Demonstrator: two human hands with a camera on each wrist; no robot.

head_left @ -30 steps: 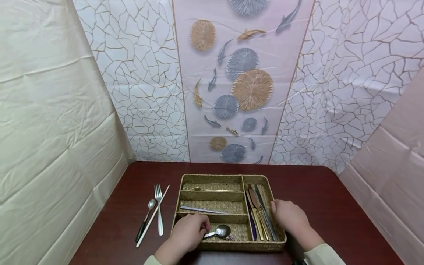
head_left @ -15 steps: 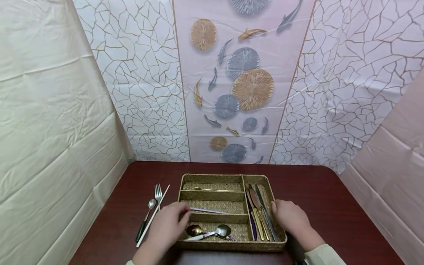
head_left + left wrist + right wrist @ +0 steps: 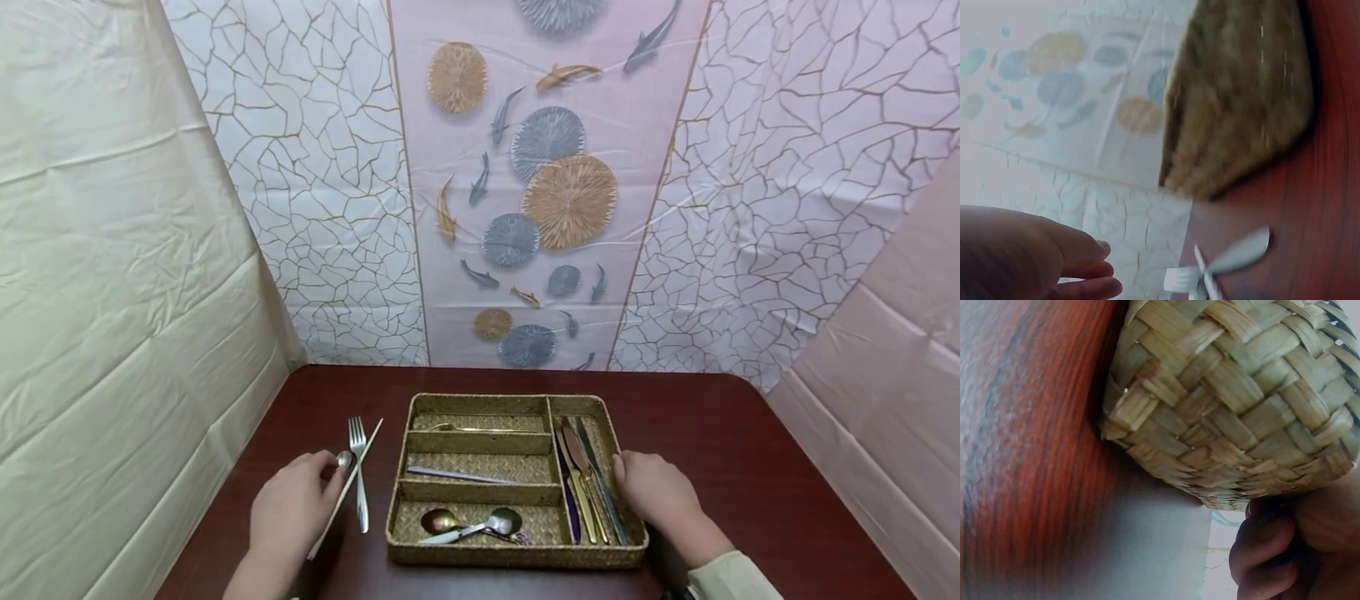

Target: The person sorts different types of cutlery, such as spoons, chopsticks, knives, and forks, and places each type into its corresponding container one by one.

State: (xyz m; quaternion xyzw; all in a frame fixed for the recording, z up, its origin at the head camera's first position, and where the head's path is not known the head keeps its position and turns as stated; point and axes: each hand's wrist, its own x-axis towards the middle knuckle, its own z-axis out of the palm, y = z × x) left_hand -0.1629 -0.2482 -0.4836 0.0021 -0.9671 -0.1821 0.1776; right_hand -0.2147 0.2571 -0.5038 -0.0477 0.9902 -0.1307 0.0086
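Note:
My left hand (image 3: pixel 288 504) hovers over the left part of the table, thumb and fingertips right by the bowl of a small spoon (image 3: pixel 343 459); the hand hides the spoon's dark handle. In the left wrist view its fingers (image 3: pixel 1094 270) are loosely bent with nothing between them. Beside it a fork (image 3: pixel 362 496) crosses a pale chopstick (image 3: pixel 372 438). My right hand (image 3: pixel 660 496) grips the right side of the woven cutlery tray (image 3: pixel 517 557); in the right wrist view curled fingers (image 3: pixel 1266 544) lie against the tray's wall.
The front compartment holds a silver spoon (image 3: pixel 503 522) crossing a gold spoon (image 3: pixel 439 522). Several knives (image 3: pixel 588 483) lie in the right compartment, a silver chopstick-like stick (image 3: pixel 457 475) in the middle one, a thin gold utensil (image 3: pixel 480 431) at the back. A patterned cloth (image 3: pixel 517 200) hangs behind the table.
My left hand has let go of the silver spoon in the front compartment and moved left, out of the tray, to the small spoon. The right hand stays at the tray's side.

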